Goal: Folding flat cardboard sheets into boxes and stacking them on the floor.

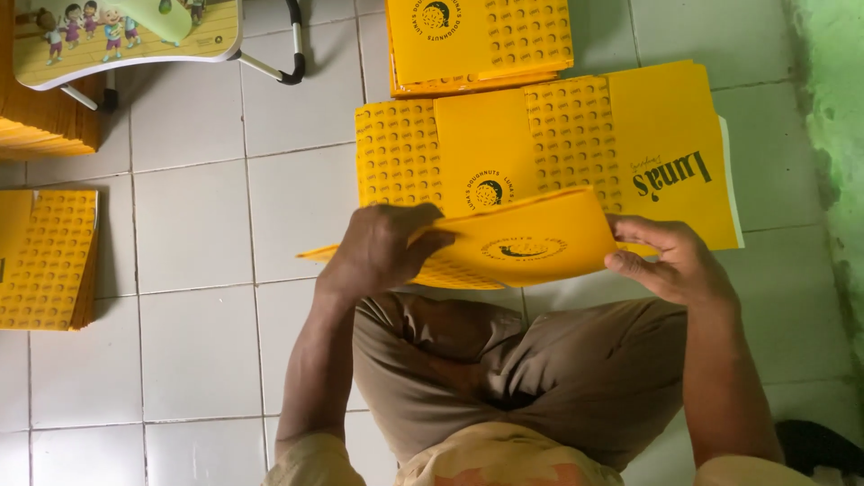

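Observation:
I hold a flat yellow cardboard box sheet (531,243) above my lap, tilted and partly folded. My left hand (382,247) grips its left side, fingers curled over the top edge. On the right end, my right hand (670,261) pinches the sheet with thumb on top. Under it on the tiled floor lies a stack of the same yellow printed sheets (576,144), spread flat.
A second stack of yellow sheets (477,40) lies farther ahead. More stacks sit at the left (45,256) and far left corner (45,130). A small folding table with a cartoon top (135,36) stands at upper left. A green wall (832,135) borders the right.

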